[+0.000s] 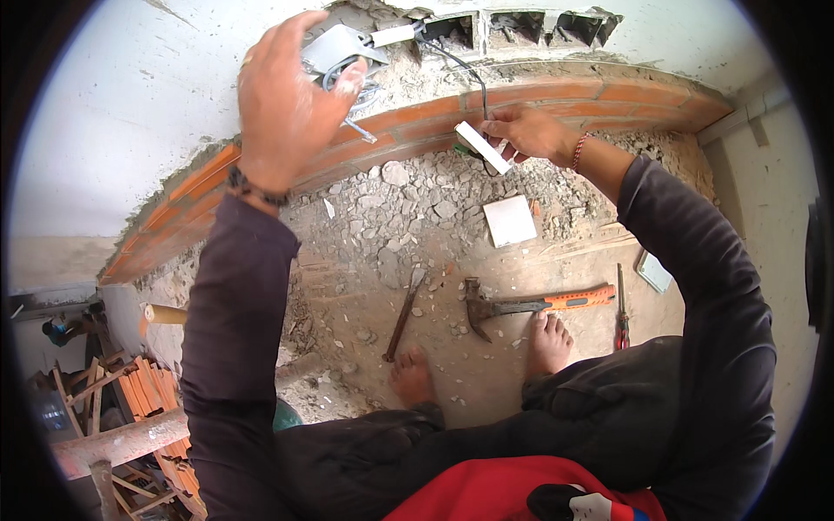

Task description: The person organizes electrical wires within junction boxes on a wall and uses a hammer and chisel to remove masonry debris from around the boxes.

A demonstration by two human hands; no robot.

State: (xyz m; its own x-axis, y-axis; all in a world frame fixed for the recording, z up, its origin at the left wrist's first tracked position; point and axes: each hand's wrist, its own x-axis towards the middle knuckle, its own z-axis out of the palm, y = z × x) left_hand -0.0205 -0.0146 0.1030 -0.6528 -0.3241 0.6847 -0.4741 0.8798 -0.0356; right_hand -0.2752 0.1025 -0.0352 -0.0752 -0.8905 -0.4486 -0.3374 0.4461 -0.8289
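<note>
My left hand (291,104) is raised at the wall, fingers and thumb spread at a grey-white box (337,50) with coiled grey cable (358,94). Whether it touches the box I cannot tell. In my right hand (534,135) a white plate (484,148) is pinched, tilted nearly edge-on, with something green partly hidden behind it. A black cable (465,65) runs from the broken wall opening down to this plate. Beneath it, a second white square plate (510,220) lies on the rubble.
Around my bare feet lie a claw hammer (539,300) with an orange grip, a chisel (405,314) and a screwdriver (622,308). Broken rubble (408,204) lines the exposed brick (408,122). A pale box (653,271) sits right; stacked bricks (156,395) stand lower left.
</note>
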